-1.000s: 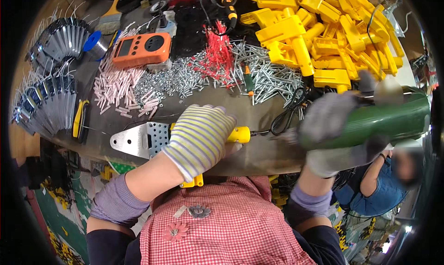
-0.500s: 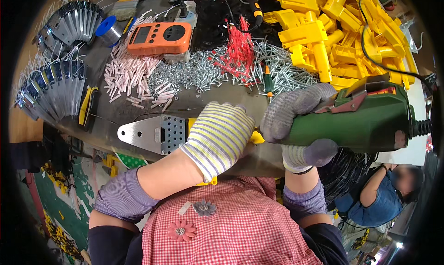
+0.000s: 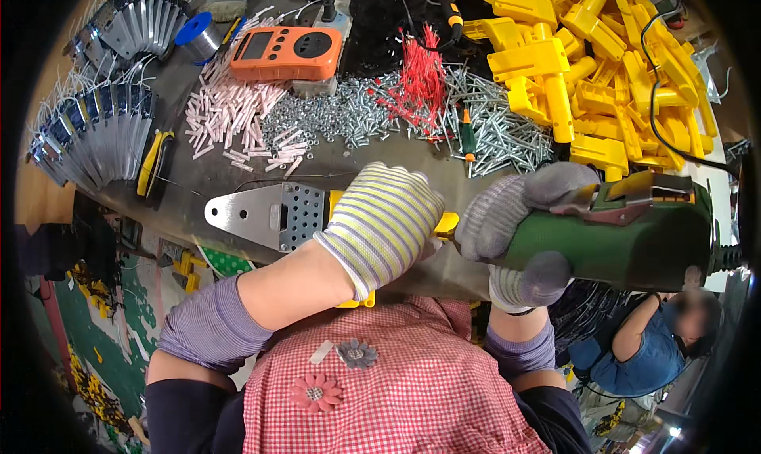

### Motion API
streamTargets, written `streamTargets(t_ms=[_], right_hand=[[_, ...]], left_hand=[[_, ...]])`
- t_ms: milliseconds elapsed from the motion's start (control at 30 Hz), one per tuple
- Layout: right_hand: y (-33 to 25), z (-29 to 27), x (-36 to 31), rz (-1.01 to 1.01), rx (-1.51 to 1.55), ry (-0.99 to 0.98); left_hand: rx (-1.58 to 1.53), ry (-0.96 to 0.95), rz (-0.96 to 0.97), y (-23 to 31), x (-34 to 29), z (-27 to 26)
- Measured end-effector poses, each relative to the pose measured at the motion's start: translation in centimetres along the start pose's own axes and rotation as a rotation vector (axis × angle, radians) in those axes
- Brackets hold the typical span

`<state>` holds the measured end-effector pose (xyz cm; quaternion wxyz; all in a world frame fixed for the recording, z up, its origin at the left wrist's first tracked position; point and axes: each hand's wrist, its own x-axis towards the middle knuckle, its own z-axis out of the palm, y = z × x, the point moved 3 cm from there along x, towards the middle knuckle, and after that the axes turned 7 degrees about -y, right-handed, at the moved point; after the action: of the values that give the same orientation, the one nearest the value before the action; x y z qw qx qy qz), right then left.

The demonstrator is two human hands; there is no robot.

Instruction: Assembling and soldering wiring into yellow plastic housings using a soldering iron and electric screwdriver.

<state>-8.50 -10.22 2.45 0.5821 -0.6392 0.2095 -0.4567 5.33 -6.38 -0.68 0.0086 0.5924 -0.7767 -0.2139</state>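
Note:
My left hand (image 3: 384, 224), in a striped glove, is closed around a yellow plastic handle (image 3: 448, 223), whose end shows past my fingers. From the handle's other end a flat metal plate (image 3: 258, 214) with a perforated section and a tapered tip points left. In my grey-palmed right glove (image 3: 507, 232) I grip a green corded power tool (image 3: 610, 244), lying nearly level. Its nose points left at the yellow handle's end; glove fingers hide whether they touch.
Behind my hands lie pink tubes (image 3: 230, 113), nuts, screws (image 3: 503, 129), red pieces (image 3: 422, 77), a small screwdriver (image 3: 467, 137) and an orange meter (image 3: 285, 53). Yellow plastic parts (image 3: 602, 89) heap at right under a black cable. Metal plates (image 3: 103, 137) and pliers (image 3: 151, 164) sit left.
The power tool's rear has dropped, and my right hand has moved slightly down and right. More of the yellow handle's end shows. The whole view has shifted a little.

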Motion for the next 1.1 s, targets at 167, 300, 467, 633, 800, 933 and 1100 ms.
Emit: streamTargets(t_ms=[167, 300, 467, 633, 800, 933, 1100], right_hand=[[0.8, 0.2, -0.5, -0.013, -0.066, -0.146], [1.4, 0.0, -1.0, -0.058, 0.013, -0.144], [0.5, -2.6, -0.5, -0.19, -0.418, -0.035], [-4.7, 4.1, 2.7, -0.376, 0.372, -0.946], [-3.9, 3.7, -2.1, -0.035, -0.028, -0.294], [-3.8, 3.8, -1.4, -0.052, 0.042, -0.381], [-2.7, 5.5, -0.7, -0.063, 0.215, -0.454]], left_hand=[[-0.036, 0.096, 0.021, -0.1, -0.1, 0.3], [-0.044, 0.085, 0.027, 0.2, 0.0, 0.0], [-0.057, -0.021, 0.034, -0.2, 2.5, -2.0], [-0.149, 0.236, -0.04, -0.9, 3.4, -1.0], [-0.02, 0.421, -0.084, -1.1, 4.5, 0.8], [-0.101, 0.272, -0.07, -1.0, 4.0, 0.0], [-0.04, 0.359, -0.067, -0.7, 4.7, 0.8]])
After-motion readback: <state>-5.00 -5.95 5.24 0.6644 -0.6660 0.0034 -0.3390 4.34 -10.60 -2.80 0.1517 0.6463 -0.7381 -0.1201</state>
